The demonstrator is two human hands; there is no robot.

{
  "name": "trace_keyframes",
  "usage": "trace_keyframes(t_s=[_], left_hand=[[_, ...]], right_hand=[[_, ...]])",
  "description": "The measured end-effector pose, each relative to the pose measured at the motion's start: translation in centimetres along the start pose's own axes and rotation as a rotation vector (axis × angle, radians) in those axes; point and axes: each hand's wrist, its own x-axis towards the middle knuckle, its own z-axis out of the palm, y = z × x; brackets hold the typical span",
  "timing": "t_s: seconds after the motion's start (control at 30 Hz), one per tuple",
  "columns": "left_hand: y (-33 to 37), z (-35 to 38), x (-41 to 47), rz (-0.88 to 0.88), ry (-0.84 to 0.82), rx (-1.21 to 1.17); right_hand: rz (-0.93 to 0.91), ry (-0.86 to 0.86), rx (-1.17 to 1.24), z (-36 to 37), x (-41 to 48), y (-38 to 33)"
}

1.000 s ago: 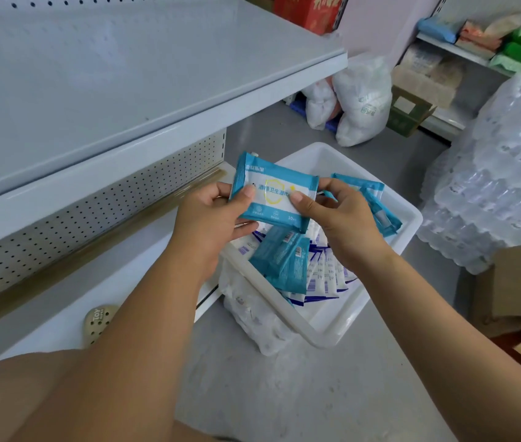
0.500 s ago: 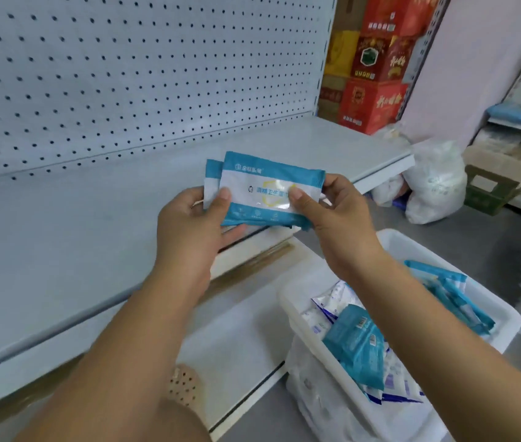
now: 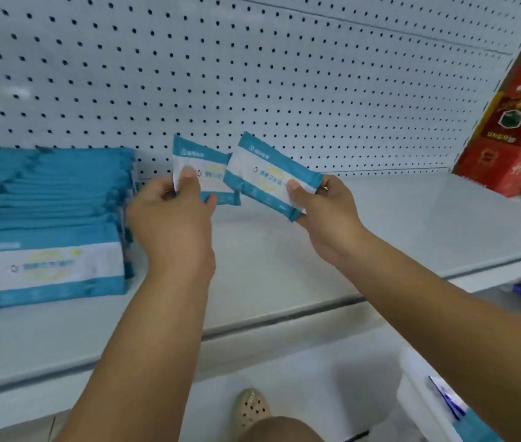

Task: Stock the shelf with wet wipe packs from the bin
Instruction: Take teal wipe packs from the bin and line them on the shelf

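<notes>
My left hand (image 3: pixel 173 224) pinches the first wet wipe pack (image 3: pixel 203 164) near its lower left corner, thumb on the front. My right hand (image 3: pixel 326 215) grips the second wet wipe pack (image 3: pixel 268 177) at its right end. I hold both above the shelf (image 3: pixel 396 224), close to the pegboard (image 3: pixel 284 74); the second tilts and overlaps the first's right edge. Just left of my left hand, a row of stocked packs (image 3: pixel 45 218) stands on the shelf. The bin (image 3: pixel 410 387) sits low at my right.
</notes>
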Motion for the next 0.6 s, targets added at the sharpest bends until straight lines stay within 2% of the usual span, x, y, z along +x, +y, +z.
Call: trace_keyframes(t_s=[0.1, 0.27, 0.4, 0.6], left_hand=[[2.7, -1.2, 1.6, 0.021, 0.08, -0.055], [5.1, -4.0, 2.9, -0.07, 0.108, -0.066], [6.2, -4.9, 3.3, -0.06, 0.144, -0.128], [6.2, -4.6, 5.0, -0.11, 0.24, -0.29]], right_hand=[[0.033, -0.02, -0.001, 3.4, 1.8, 0.4], [0.016, -0.077, -0.188, 9.5, 4.8, 2.2], [-0.056, -0.111, -0.275, 12.9, 6.8, 3.0], [-0.174, -0.085, -0.554, 15.3, 9.4, 4.1]])
